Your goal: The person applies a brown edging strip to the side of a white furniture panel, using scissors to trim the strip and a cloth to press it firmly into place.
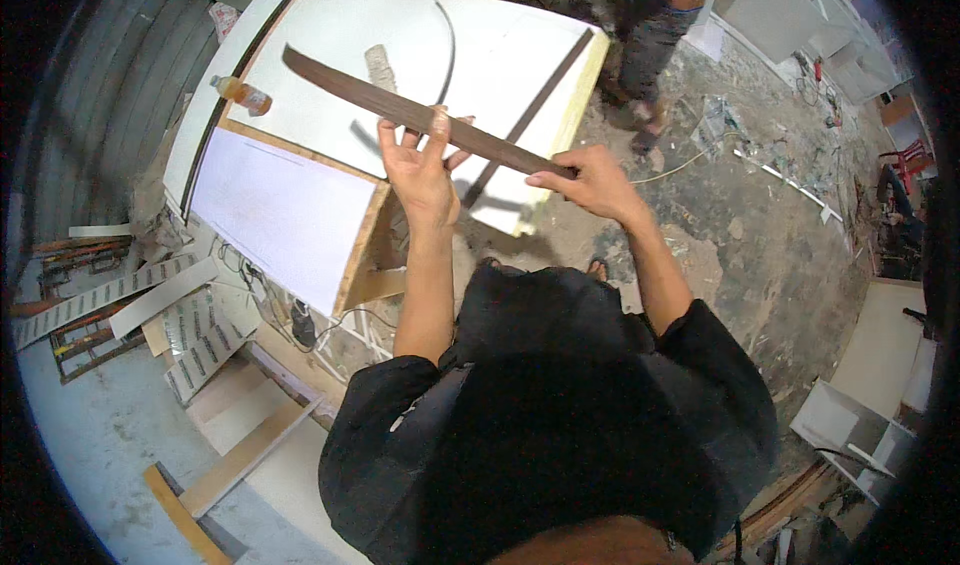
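Observation:
A long dark brown wood-grain strip [370,97] slants across in front of me, raised over the work table. My left hand [422,170] holds it near the middle, thumb on the near side and fingers partly behind it. At its right end my right hand [595,183] pinches it, thumb along the near edge. Beneath lies a large white panel [330,30] with a yellowish right edge. On that panel rest another dark strip [540,100], a thin curved dark strip [451,50] and a beige piece [378,68].
A bottle of orange liquid [242,95] lies at the panel's left. Nearer is a white board [285,210] with a wooden edge. Another person [665,35] stands beyond the panel's right side. Board offcuts [190,335] and cables clutter the left; a white open box [840,420] stands lower right.

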A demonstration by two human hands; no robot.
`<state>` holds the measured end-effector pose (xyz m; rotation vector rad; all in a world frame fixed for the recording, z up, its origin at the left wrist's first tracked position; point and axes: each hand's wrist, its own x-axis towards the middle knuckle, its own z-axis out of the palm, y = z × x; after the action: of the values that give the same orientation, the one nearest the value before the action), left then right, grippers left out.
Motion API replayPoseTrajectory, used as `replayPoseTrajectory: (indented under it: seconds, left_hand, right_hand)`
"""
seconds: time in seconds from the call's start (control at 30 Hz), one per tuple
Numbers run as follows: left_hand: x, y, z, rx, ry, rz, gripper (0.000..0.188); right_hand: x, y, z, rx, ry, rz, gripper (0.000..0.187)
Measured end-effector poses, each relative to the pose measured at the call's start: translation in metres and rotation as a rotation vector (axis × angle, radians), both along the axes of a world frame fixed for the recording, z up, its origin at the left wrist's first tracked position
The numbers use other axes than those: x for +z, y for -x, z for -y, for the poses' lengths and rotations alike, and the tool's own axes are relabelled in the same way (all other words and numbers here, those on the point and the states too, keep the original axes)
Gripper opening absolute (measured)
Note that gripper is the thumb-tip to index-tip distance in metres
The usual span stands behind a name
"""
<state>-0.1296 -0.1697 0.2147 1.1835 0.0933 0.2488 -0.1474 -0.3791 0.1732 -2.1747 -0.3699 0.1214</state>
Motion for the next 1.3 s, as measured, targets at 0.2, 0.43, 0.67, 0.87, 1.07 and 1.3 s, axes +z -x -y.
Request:
replayPoseTrajectory:
  seconds: [0.2, 0.43, 0.67, 0.87, 1.07, 1.3]
  left_hand:
    - [-0.038, 0.029, 0.121, -0.168, -0.07, -0.021, 0.04]
    - [-0.054, 0.02, 0.167, 0.203, -0.05, 0.002, 0.05]
    - [-0.091, 0.031, 0.176, 0.158, 0.258, -0.088, 0.023]
    - [-0.138, 0.025, 0.184, -0.1, 0.245, -0.199, 0.027]
    - [-0.167, 0.042, 0.127, 0.268, 0.341, -0.432, 0.063]
    - [-0.207, 0.09, 0.089, 0.662, 0.276, -0.928, 0.068]
  right_hand:
    - [-0.023, -0.003, 0.077, -0.055, -0.19, 0.006, 0.046]
    - [-0.132, 0.045, 0.244, -0.314, 0.268, 0.01, 0.049]
    - [-0.122, 0.028, 0.198, -0.091, -1.229, -0.763, 0.045]
    - [-0.099, -0.048, 0.143, -0.52, -1.254, -0.497, 0.035]
    - [-0.113, -0.117, 0.166, -0.563, -1.041, -0.531, 0.025]
    - [-0.157, -0.183, 0.14, -0.527, -0.872, -0.415, 0.066]
